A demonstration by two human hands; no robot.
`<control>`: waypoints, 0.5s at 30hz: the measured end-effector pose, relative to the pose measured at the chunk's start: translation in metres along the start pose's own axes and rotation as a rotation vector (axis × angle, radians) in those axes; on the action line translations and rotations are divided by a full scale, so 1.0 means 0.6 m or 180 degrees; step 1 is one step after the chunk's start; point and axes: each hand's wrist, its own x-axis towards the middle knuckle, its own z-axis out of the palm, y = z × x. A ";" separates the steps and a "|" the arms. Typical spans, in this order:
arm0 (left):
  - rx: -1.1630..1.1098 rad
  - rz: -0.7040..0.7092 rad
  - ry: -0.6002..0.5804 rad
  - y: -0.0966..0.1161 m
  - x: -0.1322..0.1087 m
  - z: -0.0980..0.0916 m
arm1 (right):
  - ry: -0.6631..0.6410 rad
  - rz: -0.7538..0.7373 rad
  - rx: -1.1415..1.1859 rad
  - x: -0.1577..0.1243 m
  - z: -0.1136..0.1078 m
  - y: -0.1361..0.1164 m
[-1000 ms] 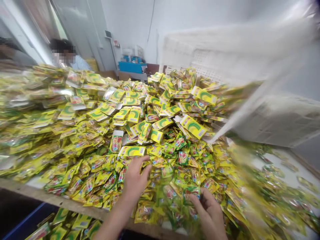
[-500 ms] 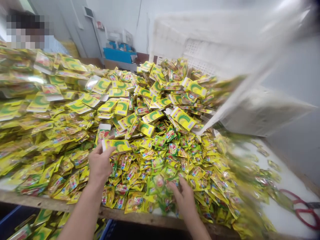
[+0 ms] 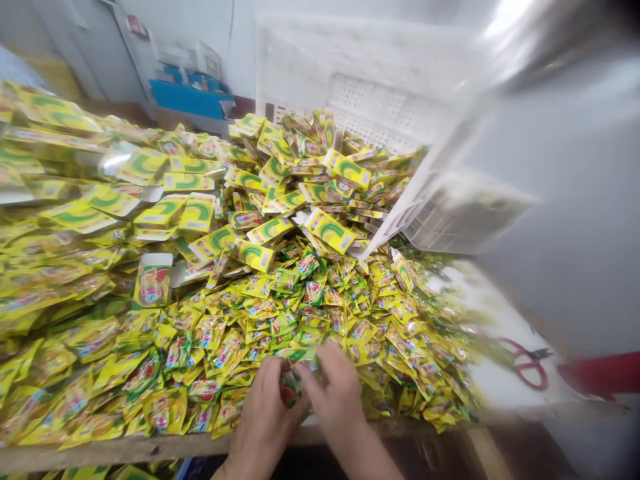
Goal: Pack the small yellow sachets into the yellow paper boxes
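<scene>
My left hand and my right hand meet over the front edge of the heap, fingers bent inward and close together. Between them shows a bit of green and red print, mostly covered by the fingers. The left fingers curl round what seems to be a small box, now largely hidden. The right thumb and fingers pinch at a green packet, blurred by motion. Small yellow and green packets lie piled around both hands. A green-fronted box with a raised white flap rests to their left.
Many yellow boxes are heaped behind the packets, spilling from a tipped white crate. Red-handled scissors lie on the white tabletop at right, near a blurred red object. A wooden edge runs along the front.
My left hand has come right and down from the boxes to meet my right hand, which has lifted from the green packets. The view has turned right.
</scene>
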 end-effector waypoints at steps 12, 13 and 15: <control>-0.0157 0.0059 0.0451 0.003 -0.008 0.026 | -0.1098 -0.0215 -0.1560 0.027 -0.017 -0.025; -0.0235 0.0041 0.0433 0.002 -0.009 0.024 | -0.1251 -0.0327 -0.1611 0.031 -0.021 -0.030; -0.0529 -0.0132 0.0244 -0.002 -0.010 0.012 | -0.1561 -0.0539 -0.1500 0.037 -0.029 -0.036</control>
